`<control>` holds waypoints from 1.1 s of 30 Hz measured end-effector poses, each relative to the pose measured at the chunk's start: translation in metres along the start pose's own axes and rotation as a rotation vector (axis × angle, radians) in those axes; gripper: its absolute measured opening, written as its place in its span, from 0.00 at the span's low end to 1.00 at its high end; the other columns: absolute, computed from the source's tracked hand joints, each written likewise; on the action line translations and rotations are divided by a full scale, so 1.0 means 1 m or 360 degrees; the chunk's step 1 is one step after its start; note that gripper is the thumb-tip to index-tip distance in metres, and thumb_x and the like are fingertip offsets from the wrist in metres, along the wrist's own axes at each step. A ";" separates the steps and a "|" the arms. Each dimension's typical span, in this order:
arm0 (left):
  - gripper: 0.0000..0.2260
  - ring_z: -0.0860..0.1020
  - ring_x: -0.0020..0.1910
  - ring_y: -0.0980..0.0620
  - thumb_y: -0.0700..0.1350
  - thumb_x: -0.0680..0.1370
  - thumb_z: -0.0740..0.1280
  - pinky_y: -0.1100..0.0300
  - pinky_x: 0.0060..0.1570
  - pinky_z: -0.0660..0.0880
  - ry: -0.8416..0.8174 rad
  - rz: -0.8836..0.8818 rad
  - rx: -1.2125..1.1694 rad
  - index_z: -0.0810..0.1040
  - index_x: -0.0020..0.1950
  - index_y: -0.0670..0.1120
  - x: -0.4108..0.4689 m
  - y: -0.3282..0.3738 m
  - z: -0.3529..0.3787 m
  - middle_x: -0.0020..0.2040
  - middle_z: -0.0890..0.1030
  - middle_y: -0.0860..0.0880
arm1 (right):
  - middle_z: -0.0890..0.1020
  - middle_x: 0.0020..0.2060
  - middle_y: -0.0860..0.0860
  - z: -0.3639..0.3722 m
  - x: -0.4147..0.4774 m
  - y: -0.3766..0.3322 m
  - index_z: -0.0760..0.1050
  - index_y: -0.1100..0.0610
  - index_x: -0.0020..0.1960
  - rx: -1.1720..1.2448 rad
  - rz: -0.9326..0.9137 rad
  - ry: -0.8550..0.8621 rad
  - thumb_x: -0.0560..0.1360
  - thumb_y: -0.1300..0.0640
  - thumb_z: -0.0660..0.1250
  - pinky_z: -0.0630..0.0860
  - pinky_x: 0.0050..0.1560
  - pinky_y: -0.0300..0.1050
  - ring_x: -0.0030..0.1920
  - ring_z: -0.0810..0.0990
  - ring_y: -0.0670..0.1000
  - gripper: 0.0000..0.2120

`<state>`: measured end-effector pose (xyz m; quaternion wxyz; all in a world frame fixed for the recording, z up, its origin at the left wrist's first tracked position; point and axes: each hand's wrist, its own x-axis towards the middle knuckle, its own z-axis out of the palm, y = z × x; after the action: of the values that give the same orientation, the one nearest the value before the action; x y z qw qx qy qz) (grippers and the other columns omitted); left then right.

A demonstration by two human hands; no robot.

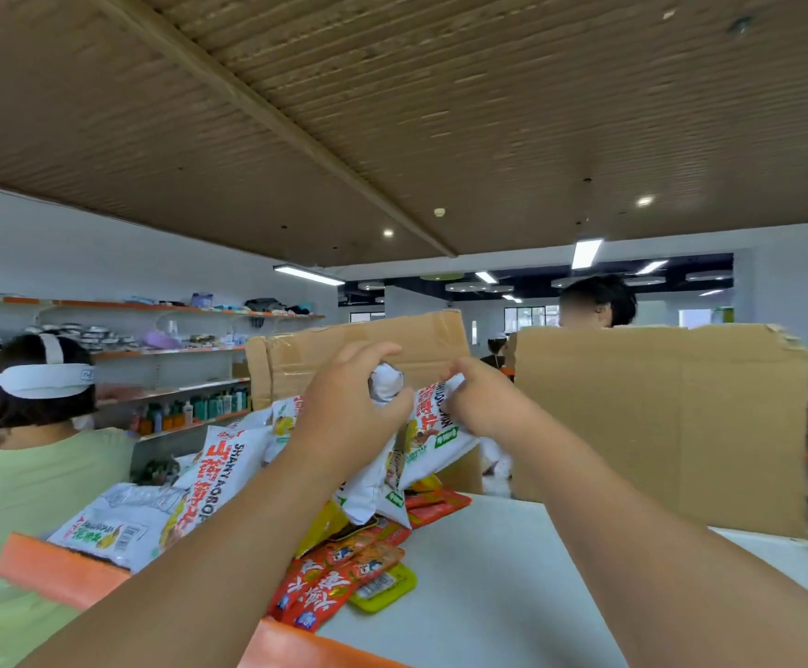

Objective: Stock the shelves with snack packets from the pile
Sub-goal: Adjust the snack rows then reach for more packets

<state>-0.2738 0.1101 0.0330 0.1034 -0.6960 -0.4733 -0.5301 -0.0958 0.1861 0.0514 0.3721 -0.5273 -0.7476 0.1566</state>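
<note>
Left grip: left hand (349, 407), fingers curled round the bunched top of a white snack packet (368, 494); packet body hangs below the grip.
Right grip: right hand (477, 402), pinching the top edge of a red-lettered white packet (433, 426); just right of the left grip.
Packet axis: both roughly upright, slightly tilted; lower ends reach the pile, contact or clear cannot tell.
Pile: red and yellow packets (344, 561) directly beneath both grips on the tabletop (513, 571); larger white packets (219, 470) below and left of the left grip.
Behind grips: cardboard boxes (657, 426), upright.
Shelves: wall shelves (175, 349) well off to the left of both grips, beyond a person in a green shirt (31, 499); left hand on the nearer side.
Next move (judgement): lift straight up to clear the pile, then carry leftward.
</note>
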 end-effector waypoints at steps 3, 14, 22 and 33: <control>0.19 0.75 0.60 0.56 0.50 0.76 0.72 0.63 0.55 0.67 -0.0086 -0.0013 0.0017 0.78 0.67 0.54 0.005 0.028 0.027 0.66 0.76 0.57 | 0.77 0.37 0.51 -0.046 -0.021 0.028 0.74 0.50 0.61 -0.0195 0.0024 -0.0068 0.78 0.63 0.66 0.68 0.27 0.39 0.31 0.73 0.48 0.14; 0.39 0.73 0.70 0.46 0.66 0.73 0.70 0.56 0.62 0.73 -0.1095 -0.0374 0.0153 0.65 0.79 0.51 0.002 0.118 0.170 0.76 0.71 0.48 | 0.82 0.47 0.51 -0.166 -0.107 0.134 0.77 0.49 0.61 -0.0715 0.0458 -0.0352 0.79 0.63 0.63 0.77 0.39 0.42 0.43 0.80 0.50 0.14; 0.25 0.76 0.62 0.50 0.69 0.74 0.65 0.55 0.59 0.71 -0.1821 -0.0019 0.0456 0.75 0.64 0.56 -0.020 0.134 0.211 0.65 0.76 0.55 | 0.78 0.55 0.50 -0.142 -0.134 0.170 0.72 0.53 0.61 -0.0840 0.0422 -0.0547 0.78 0.39 0.65 0.71 0.46 0.46 0.53 0.77 0.54 0.20; 0.16 0.72 0.59 0.56 0.62 0.77 0.66 0.60 0.57 0.64 -0.1735 -0.0332 0.0024 0.73 0.64 0.62 -0.022 0.093 0.208 0.59 0.71 0.62 | 0.60 0.76 0.53 -0.109 -0.124 0.187 0.56 0.48 0.79 -0.1079 0.0508 -0.0599 0.76 0.42 0.64 0.72 0.64 0.58 0.72 0.67 0.60 0.35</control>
<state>-0.0694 0.1825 -0.0390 -0.2045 -0.8182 -0.5285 -0.0973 0.1289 0.1302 -0.0411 0.0054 -0.6913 -0.7207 0.0512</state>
